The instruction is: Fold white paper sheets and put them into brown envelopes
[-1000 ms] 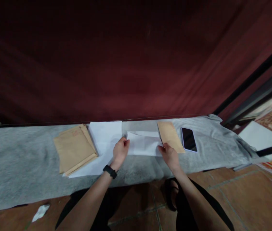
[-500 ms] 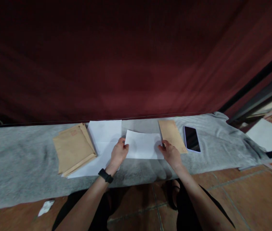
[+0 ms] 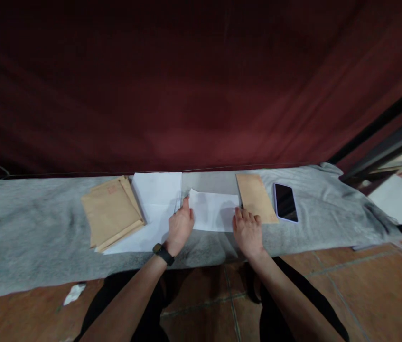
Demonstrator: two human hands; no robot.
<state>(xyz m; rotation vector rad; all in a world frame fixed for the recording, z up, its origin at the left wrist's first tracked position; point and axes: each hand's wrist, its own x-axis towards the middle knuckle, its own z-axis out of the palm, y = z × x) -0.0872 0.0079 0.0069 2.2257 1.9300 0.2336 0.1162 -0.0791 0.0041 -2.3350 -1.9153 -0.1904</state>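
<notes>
A white sheet of paper (image 3: pixel 213 211), apparently folded, lies in front of me on the grey cloth, its upper left corner slightly raised. My left hand (image 3: pixel 181 225) is closed at its left edge, index finger along the side; the exact grip is partly hidden. At the opposite edge, my right hand (image 3: pixel 247 230) rests with bent fingers on the paper, thumb side inward. Just right of that hand lies a brown envelope (image 3: pixel 256 197). Left of my left hand are larger white sheets (image 3: pixel 158 194), partly covered by a stack of brown envelopes (image 3: pixel 111 209).
A phone with a pale purple case (image 3: pixel 285 203) lies right of the single envelope. Grey cloth (image 3: pixel 19 228) covers the long narrow surface, backed by a dark red curtain (image 3: pixel 193 104). A crumpled white scrap (image 3: pixel 74 294) is on the tiled floor (image 3: pixel 375 285).
My right hand has turned, its fingers now pointing more forward over the paper's right edge. My left index finger has slid up toward the upper left corner, and that corner has curled up.
</notes>
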